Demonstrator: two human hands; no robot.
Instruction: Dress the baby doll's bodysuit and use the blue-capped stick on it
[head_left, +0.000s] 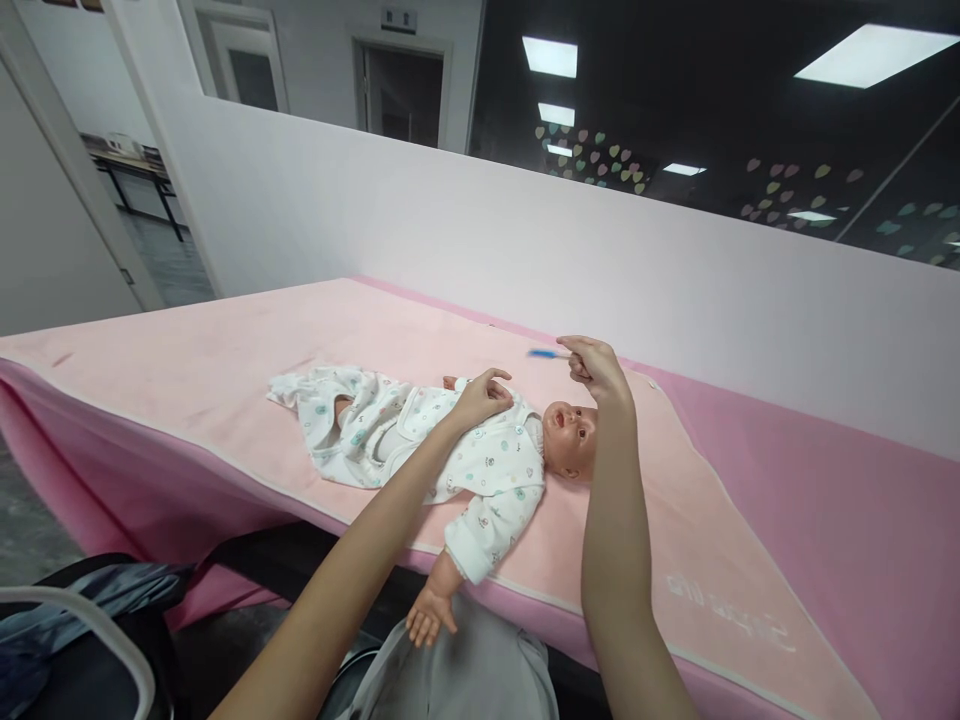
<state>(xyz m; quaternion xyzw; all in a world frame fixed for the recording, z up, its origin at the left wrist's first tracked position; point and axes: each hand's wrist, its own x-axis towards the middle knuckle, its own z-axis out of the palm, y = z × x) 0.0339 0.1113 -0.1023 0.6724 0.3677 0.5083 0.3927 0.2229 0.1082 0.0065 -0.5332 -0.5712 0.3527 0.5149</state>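
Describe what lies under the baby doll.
A pale pink sheet shows around the doll, with deeper pink cloth past its edge. The spot directly beneath the doll's body is covered.

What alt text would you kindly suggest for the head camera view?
A baby doll in a patterned white outfit lies on its back on a pink-covered table, the person's left hand at its chest. The right hand, near its head, holds a slim blue item.

On my feed I count: left hand, one; right hand, one; baby doll, one; blue implement, one; counter, one.
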